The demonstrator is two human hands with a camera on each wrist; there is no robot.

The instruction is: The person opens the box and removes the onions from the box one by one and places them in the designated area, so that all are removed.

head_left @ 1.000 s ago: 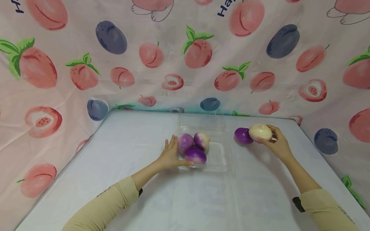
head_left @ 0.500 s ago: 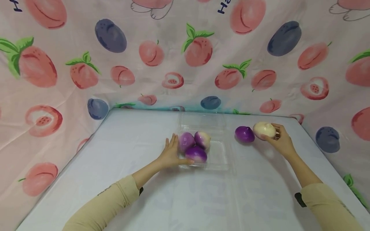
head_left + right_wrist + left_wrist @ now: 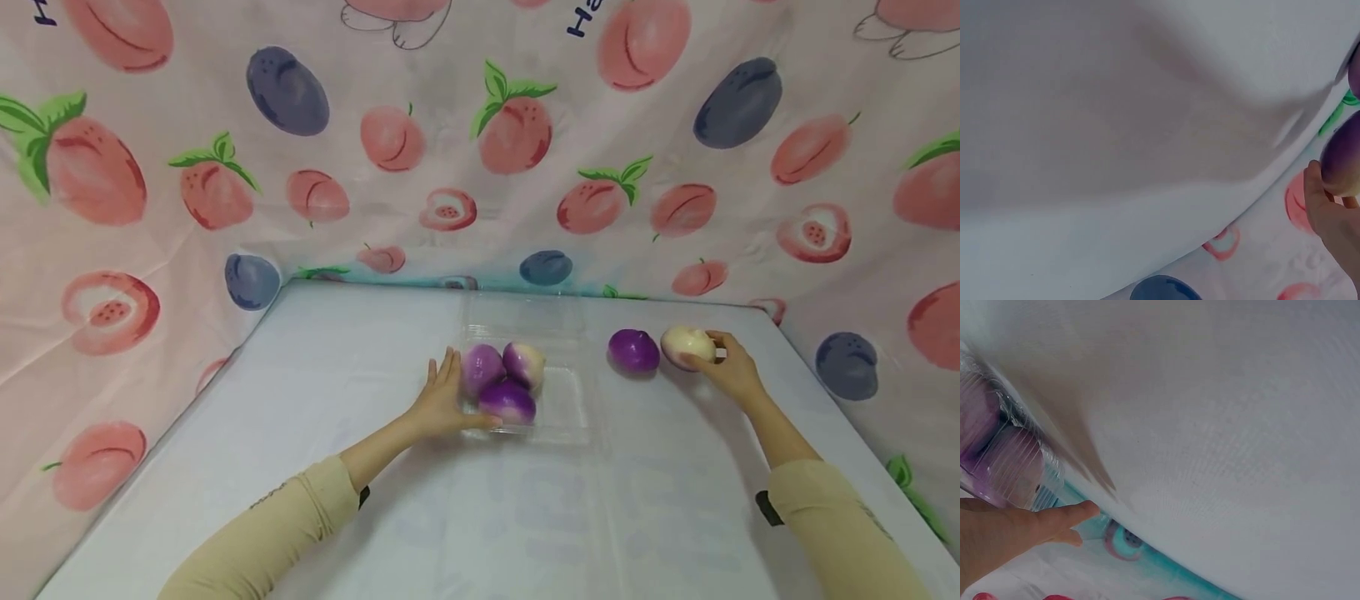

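Clear plastic box (image 3: 566,398): three onions (image 3: 507,403) inside, two outside to its right; I judge the work partly done. Left hand (image 3: 439,409), fingers straight, thumb apart, at its left side; right hand (image 3: 735,372) pinches the pale onion (image 3: 686,345), farther right than the purple onion (image 3: 633,352).

Fruit-printed cloth (image 3: 457,100) walls surround a white tabletop (image 3: 427,517).

Cream-purple onion (image 3: 682,343), fruit-patterned cloth (image 3: 450,83)
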